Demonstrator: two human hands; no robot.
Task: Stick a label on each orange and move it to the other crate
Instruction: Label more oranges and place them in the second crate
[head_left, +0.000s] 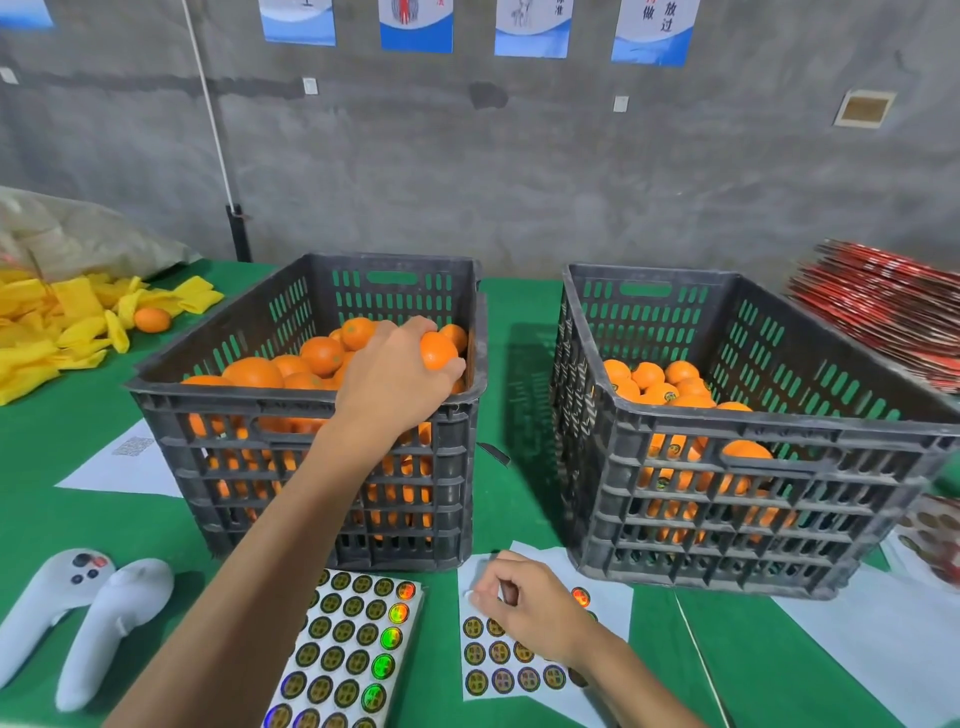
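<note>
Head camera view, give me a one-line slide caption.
Left hand grips an orange in the left crate; right hand picks at a label sheet.

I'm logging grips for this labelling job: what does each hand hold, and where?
Left hand grips an orange around its side, in the left crate. Right hand pinches at the label sheet; a peeled label can't be told.

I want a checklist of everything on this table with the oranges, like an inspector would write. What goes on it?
Surface: green cloth table.
Job's things: left crate heaped with oranges; right crate part full, some fruit labelled; full label sheet; partly used label sheet.
Clutter: two white controllers, yellow foam sleeves with a loose orange, white papers, stack of red sheets.
Grippers: left hand grips an orange in the left crate; right hand pinches at the used sheet.
Cables: white cord down the wall.
Surroundings: grey concrete wall, blue posters.
</note>
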